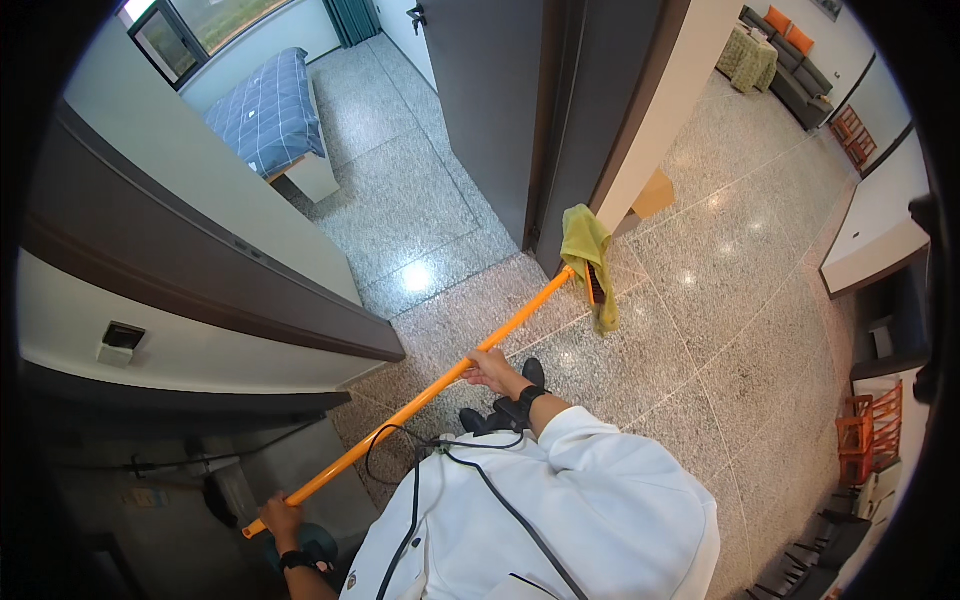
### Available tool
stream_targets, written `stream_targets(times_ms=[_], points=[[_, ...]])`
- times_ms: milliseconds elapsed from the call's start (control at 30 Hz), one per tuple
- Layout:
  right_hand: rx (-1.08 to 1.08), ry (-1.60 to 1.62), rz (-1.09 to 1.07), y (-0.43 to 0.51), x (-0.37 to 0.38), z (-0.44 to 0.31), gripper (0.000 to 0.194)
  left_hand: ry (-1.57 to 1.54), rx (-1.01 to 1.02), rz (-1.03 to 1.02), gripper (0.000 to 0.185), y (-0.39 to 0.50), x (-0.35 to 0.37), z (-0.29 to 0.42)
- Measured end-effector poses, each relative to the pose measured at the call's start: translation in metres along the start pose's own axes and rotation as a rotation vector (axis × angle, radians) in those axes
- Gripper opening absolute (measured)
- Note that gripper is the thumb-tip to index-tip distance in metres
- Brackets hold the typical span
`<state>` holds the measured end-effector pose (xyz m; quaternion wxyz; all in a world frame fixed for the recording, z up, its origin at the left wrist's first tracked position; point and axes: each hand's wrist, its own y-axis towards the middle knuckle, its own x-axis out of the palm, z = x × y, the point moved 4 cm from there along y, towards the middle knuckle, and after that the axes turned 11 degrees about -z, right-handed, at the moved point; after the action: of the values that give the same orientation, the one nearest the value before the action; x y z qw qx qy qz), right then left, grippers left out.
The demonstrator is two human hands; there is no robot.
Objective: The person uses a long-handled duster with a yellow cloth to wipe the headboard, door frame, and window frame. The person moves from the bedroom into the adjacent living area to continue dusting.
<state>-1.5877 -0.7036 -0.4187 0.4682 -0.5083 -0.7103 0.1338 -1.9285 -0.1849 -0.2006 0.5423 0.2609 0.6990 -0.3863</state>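
An orange pole [420, 405] runs slantwise across the front of my body. My left hand [281, 519] grips it near its lower left end. Farther up the shaft, my right hand [491, 371] is closed around it. At the far end is a brush head with dark bristles [596, 285], and a yellow-green cloth [585, 240] is draped over it. Cloth and brush are beside the brown door frame [551, 217]; whether they touch it I cannot tell. The cloth hides most of the brush head.
An open doorway leads to a bedroom with a bed [266, 112] and a dark door [487, 97]. Speckled floor [697, 315] extends right towards a sofa [799, 82] and wooden chairs [870, 435]. A darker room lies lower left. Black cables hang over my white top.
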Motion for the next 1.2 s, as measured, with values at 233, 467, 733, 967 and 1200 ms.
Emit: stream_targets(times_ms=[233,467,733,967,1200], points=[[-0.06,0.111,-0.223,-0.022,0.035,-0.014,0.029,0.101,0.034,0.164,0.011,0.009,0.0,-0.033],[-0.192,0.17,-0.352,-0.044,0.057,-0.027,0.024,0.042,0.01,0.166,0.017,0.033,0.033,-0.058],[-0.279,0.289,-0.42,-0.077,0.087,-0.037,0.021,0.052,0.083,-0.047,0.021,0.061,0.074,-0.075],[-0.356,0.059,-0.146,-0.109,0.103,-0.048,0.022,-0.015,0.151,-0.403,0.028,0.094,0.109,-0.067],[-0.413,-0.248,0.027,-0.146,0.114,-0.079,0.029,-0.132,0.093,-0.877,0.039,0.106,0.142,-0.034]])
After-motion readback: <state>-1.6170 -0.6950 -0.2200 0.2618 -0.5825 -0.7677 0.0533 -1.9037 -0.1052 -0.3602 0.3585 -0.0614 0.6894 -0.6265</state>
